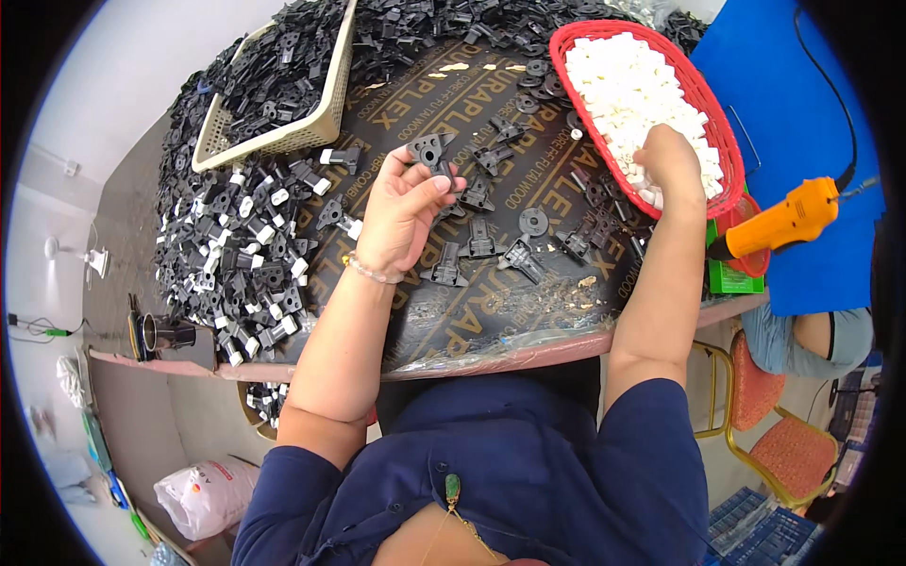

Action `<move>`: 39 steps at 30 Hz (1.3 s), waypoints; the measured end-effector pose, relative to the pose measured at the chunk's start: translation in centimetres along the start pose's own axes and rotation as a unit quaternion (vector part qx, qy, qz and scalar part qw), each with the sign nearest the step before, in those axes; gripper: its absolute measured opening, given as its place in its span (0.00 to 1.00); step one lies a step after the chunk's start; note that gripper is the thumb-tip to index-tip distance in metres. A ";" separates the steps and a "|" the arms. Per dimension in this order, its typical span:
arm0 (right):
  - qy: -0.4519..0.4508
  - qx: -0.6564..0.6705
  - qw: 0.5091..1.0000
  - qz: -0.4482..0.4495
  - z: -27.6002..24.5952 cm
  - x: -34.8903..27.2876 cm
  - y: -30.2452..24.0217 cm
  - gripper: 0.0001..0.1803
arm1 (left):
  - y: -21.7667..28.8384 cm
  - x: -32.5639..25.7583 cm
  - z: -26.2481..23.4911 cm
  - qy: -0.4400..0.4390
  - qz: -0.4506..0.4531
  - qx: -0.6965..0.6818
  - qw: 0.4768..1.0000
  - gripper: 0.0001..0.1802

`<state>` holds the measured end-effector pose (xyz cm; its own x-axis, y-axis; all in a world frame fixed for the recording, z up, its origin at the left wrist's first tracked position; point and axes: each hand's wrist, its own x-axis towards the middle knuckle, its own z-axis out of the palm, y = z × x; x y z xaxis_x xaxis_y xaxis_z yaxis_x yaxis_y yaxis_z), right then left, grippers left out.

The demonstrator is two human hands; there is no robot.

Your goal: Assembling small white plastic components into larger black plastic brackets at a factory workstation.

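My left hand (396,219) is raised over the table, its thumb and fingers closed on a black plastic part (430,151) with a wide holed head and a short stem. At the right, my right hand (672,162) dips into a red oval basket (558,58) heaped with small white plastic caps (625,80). Its fingers are curled down among the caps, and whatever they pinch is hidden. Loose black parts (481,238) lie between my forearms. Left of my left hand spreads a pile of black parts with white caps fitted on them (247,255).
A cream plastic basket (330,104) of black parts stands tilted at the back left, with more heaped behind. An orange electric tool (788,219) lies at the right by a green box (734,277). Chairs (793,453) and a person's leg (819,338) are at lower right.
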<state>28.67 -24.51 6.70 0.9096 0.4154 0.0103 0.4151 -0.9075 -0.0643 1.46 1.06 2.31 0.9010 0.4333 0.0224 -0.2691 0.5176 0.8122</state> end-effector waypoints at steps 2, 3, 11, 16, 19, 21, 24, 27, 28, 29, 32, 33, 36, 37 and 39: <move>0.000 -0.002 1.000 -0.008 0.0 0.1 -0.2 0.14 | 0.3 -0.2 0.0 -0.001 0.003 -0.001 1.000 0.29; 0.048 0.039 0.998 0.000 -0.2 -0.2 -0.5 0.13 | 0.5 -0.2 0.2 -0.002 0.002 -0.002 1.000 0.28; -0.065 0.646 0.743 -0.164 -0.3 -4.2 -11.0 0.13 | 0.0 0.3 -0.7 0.070 0.030 -0.034 0.996 0.25; -0.218 0.741 0.606 -0.193 3.4 -7.7 -17.0 0.15 | -0.2 0.7 -1.0 0.077 0.064 -0.043 0.994 0.23; -0.238 0.775 0.569 -0.135 4.1 -8.5 -18.0 0.15 | -0.3 0.7 -0.9 0.088 0.069 -0.048 0.993 0.22; -0.257 0.789 0.550 -0.099 4.6 -8.3 -18.2 0.15 | -0.3 0.8 -1.1 0.089 0.075 -0.035 0.993 0.23; -0.259 0.805 0.528 -0.077 4.7 -8.5 -18.4 0.15 | -0.5 0.6 -1.3 0.095 0.118 0.027 0.988 0.24; -0.242 0.807 0.531 -0.092 4.9 -8.5 -18.7 0.13 | -0.4 0.4 -0.7 0.117 0.129 0.059 0.983 0.25; -0.243 0.807 0.531 -0.092 5.1 -8.5 -18.7 0.13 | -0.4 0.3 -0.6 0.118 0.129 0.059 0.983 0.25; -0.234 0.796 0.547 -0.108 5.3 -8.4 -18.6 0.13 | -0.4 0.3 -0.5 0.110 0.142 0.074 0.981 0.25; -0.230 0.767 0.580 -0.151 5.0 -8.1 -18.1 0.14 | 0.0 0.3 -0.4 0.094 0.155 0.080 0.980 0.26; -0.234 0.748 0.596 -0.177 4.9 -7.9 -18.0 0.14 | 0.3 0.4 -0.8 0.076 0.131 0.080 0.985 0.26; -0.247 0.732 0.596 -0.220 4.2 -7.9 -17.9 0.21 | 1.4 0.0 -0.7 0.044 0.068 0.039 0.996 0.24; -0.247 0.727 0.594 -0.240 3.7 -8.2 -18.1 0.32 | 1.5 -0.1 -0.3 -0.011 0.003 -0.045 0.999 0.24; -0.204 0.693 0.614 -0.318 4.3 -7.4 -17.6 0.37 | 0.7 0.1 -0.5 -0.092 -0.053 -0.131 0.986 0.26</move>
<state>14.55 -11.29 3.42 0.3742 0.8957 0.2400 0.0139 0.2534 -0.9673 1.20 1.80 2.58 0.9689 0.2372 0.0707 -0.2267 0.7355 0.6384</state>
